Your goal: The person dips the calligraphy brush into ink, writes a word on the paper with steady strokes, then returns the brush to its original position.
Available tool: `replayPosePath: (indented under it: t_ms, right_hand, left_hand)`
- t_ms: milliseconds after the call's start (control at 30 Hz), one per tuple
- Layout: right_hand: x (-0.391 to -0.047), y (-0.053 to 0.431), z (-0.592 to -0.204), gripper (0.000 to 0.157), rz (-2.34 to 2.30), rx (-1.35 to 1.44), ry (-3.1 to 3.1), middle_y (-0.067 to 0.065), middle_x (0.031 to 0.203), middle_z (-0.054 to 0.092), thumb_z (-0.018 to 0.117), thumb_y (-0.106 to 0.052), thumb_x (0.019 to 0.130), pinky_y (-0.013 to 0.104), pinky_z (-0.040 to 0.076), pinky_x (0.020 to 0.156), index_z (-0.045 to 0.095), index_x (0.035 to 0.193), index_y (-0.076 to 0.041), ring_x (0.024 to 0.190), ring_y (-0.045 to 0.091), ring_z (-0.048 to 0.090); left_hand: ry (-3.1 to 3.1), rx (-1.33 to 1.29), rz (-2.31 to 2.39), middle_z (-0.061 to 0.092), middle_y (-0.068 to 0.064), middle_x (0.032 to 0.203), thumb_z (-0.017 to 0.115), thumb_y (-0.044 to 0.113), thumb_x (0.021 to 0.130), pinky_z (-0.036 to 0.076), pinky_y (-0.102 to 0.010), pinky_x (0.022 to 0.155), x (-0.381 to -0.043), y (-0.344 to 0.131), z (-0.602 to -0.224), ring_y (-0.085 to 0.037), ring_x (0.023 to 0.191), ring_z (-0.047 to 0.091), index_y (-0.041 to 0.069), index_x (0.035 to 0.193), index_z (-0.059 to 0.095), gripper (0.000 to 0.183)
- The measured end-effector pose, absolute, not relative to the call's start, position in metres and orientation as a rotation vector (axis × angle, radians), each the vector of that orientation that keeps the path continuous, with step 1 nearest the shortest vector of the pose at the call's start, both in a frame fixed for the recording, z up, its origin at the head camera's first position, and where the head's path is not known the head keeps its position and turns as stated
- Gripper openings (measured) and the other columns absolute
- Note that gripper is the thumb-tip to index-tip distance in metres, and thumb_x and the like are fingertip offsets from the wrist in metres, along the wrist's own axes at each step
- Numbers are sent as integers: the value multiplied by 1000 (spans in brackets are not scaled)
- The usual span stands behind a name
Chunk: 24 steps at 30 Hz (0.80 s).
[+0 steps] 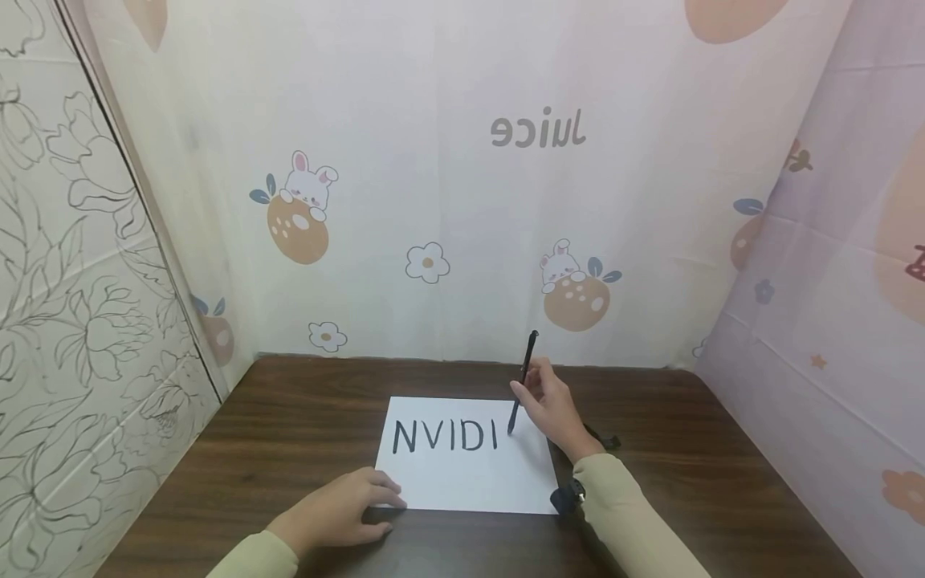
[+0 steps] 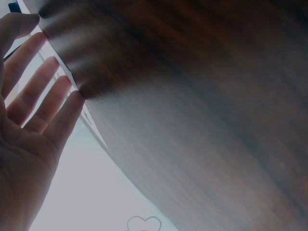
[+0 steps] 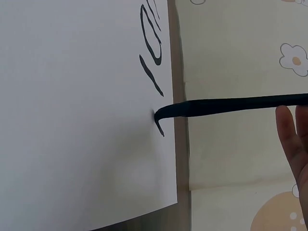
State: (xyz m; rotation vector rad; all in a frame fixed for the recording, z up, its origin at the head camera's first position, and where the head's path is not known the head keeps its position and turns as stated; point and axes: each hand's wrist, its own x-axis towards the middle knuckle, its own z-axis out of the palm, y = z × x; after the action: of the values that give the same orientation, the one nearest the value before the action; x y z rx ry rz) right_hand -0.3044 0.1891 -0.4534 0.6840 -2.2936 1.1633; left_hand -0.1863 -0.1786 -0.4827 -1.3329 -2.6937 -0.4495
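Note:
A white sheet of paper [image 1: 462, 486] lies on the table with "NVIDI" in black strokes across its upper half. My right hand [image 1: 555, 405] pinches a black brush pen [image 1: 530, 351], held nearly upright over the right part of the sheet. In the right wrist view, the brush pen [image 3: 236, 106] meets the paper with its soft tip bent, and a short slanted black stroke shows right at the tip, beside the last letter. My left hand [image 1: 343, 506] lies at the sheet's lower left corner, fingertips on its edge, the fingers [image 2: 62, 115] spread and nearly straight.
The dark wood table [image 1: 289, 433] ends against a pale curtain [image 1: 433, 201] printed with rabbits, fruit and flowers. More printed cloth hangs at both sides. A black wrist device [image 1: 568, 496] with a strap sits at the right sleeve, overlapping the sheet's lower right corner.

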Motion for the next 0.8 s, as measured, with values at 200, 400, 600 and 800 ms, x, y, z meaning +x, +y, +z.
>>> replayPosePath:
  t_ms: [200,400,600,800]
  right_hand:
    - [-302,187,-452,32,1175,683,-2312,-1,90,58,68,-13,96,31,56,69,46,120,-15,79,15,61]
    - [-299,186,-452,32,1187,681,-2318,-3,88,58,69,-11,95,30,56,69,47,118,-16,78,13,60]
    - [-298,185,-451,32,1190,694,-2317,-2,88,58,69,-11,95,31,56,69,47,118,-16,78,13,61]
    - [-297,184,-451,34,1181,690,-2328,-2,89,58,70,-12,95,31,56,70,48,120,-12,78,13,61]
  left_hand:
    - [-2722,-1312,-455,67,3,114,76,23,87,54,-33,90,-186,-179,-483,-14,106,62,18,110,76,24]
    - [-2707,-1320,-452,67,3,113,76,23,87,54,-33,90,-186,-178,-483,-14,106,62,18,110,76,24]
    - [-2714,-1321,-451,66,3,113,76,24,87,54,-33,89,-186,-179,-483,-14,105,62,18,109,76,24]
    - [-2715,-1322,-454,66,3,113,76,24,87,54,-33,89,-187,-179,-482,-14,105,62,18,110,76,23]
